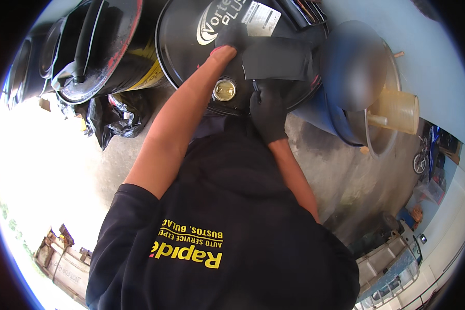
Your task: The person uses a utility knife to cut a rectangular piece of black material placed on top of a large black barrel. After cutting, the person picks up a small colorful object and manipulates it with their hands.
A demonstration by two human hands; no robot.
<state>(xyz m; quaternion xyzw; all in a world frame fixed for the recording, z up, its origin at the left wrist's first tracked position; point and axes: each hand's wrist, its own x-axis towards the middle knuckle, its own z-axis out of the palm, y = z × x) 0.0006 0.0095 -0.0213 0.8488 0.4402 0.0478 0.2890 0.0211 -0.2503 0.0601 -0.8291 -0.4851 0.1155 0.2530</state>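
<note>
A black drum (183, 57) stands upright before me, with a white label on its top and a round brass-coloured cap or opening (224, 90) near its close edge. Over the top lies a dark, flat-sided rectangular piece (276, 59); its exact kind is unclear. My left hand (231, 37), in a black glove, reaches across the drum and is closed at the piece's far left corner, fingers mostly hidden. Right of the cap, my gloved right hand (269, 106) sits by the piece's near edge, its fingers curled around something small and dark that I cannot make out.
On the left, another black drum (134, 57) with a red rim lies tilted, black plastic bags (116, 121) below it. A blue drum (325, 111) stands at right, with a metal basin and a yellowish translucent container (400, 112). A black tray (307, 13) rests at the drum's far edge.
</note>
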